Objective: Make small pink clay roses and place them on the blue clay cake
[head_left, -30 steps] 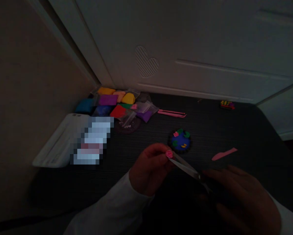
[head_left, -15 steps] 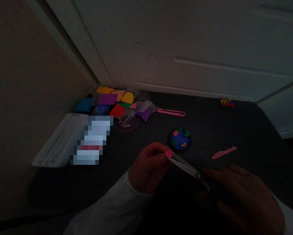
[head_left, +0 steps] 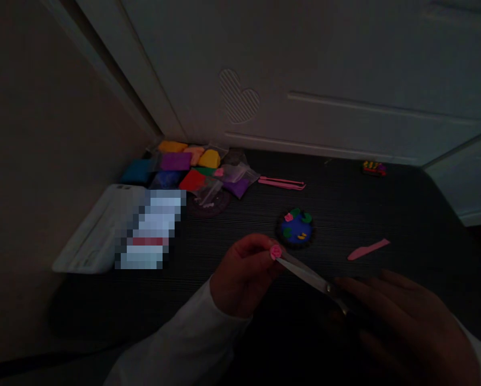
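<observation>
The scene is very dim. My left hand [head_left: 244, 276] pinches a small pink clay rose [head_left: 276, 251] between its fingertips. My right hand [head_left: 401, 327] grips the handles of a pair of scissors [head_left: 305, 272], whose blades point up-left and meet the underside of the rose. Just beyond the rose, a round blue clay disc [head_left: 295, 230] with a pink flower, green leaves and small orange bits lies on the dark table [head_left: 345, 209].
Several bags of coloured clay [head_left: 188, 169] are piled at the back left corner. A white box [head_left: 115, 228] lies on the left. A pink clay knife [head_left: 368, 249], pink tools [head_left: 281, 184] and a small multicoloured piece [head_left: 374, 168] lie farther back. A white door [head_left: 305, 80] stands behind.
The scissor blades have come together at the base of the rose. Both hands stay in almost the same place.
</observation>
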Available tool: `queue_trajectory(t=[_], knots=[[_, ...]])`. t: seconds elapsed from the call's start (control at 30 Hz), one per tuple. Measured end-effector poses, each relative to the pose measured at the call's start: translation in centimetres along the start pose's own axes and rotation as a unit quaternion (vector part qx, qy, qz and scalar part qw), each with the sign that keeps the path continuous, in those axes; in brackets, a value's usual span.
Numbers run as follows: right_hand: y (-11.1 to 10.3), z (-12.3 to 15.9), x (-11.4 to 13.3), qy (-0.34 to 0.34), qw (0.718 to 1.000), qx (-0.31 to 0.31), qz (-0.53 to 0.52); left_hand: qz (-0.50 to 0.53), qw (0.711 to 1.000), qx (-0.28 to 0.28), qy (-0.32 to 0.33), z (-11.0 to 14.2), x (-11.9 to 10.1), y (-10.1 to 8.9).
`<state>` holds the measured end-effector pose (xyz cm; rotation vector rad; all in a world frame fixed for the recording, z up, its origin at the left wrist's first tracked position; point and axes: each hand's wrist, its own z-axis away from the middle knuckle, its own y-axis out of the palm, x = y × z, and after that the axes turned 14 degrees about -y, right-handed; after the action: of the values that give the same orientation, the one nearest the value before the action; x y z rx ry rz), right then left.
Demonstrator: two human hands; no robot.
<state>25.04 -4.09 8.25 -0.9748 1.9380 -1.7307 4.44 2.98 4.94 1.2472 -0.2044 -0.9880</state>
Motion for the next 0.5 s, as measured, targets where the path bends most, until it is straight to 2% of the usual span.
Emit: queue_trajectory(t=[0.33,0.5], knots=[[0.08,0.33,-0.12,-0.011,1.000,0.009,0.023,0.007,1.000,0.002,0.004,0.01,0.05,-0.10],[0.11,0.55,-0.15,-0.019,0.999,0.003,0.030,-0.001,1.000,0.020,0.004,0.04,0.12,-0.31]])
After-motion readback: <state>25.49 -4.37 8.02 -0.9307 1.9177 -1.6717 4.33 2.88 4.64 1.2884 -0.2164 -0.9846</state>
